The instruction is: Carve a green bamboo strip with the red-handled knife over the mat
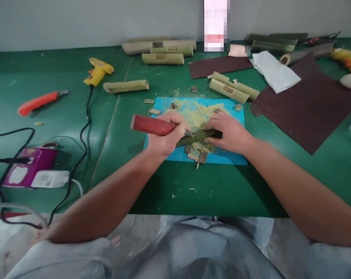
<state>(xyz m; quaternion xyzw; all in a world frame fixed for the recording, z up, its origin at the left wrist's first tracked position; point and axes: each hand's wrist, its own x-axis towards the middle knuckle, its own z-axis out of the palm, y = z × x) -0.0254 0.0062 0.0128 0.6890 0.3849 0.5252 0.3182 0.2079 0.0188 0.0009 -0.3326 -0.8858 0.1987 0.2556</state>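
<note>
Grey-clad lap at the counter (pixel 193 193) edge. Bamboo piece (pixel 197 136): on blue mat (pixel 164 155), amid shavings; right hand (pixel 229 131) fingers clenched round its end. Red-handled tool (pixel 153 125): left hand (pixel 166 135) fingers clenched on it, tip at the bamboo. Purple box (pixel 33 164), far left: label unreadable.

Tool blade (pixel 188 133) hidden under hands; pixelated object (pixel 216 25) unreadable.

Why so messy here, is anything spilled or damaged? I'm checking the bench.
Shavings and small offcuts litter the blue mat around the bamboo piece that the right hand steadies and the left hand carves. Nothing looks broken.
</note>
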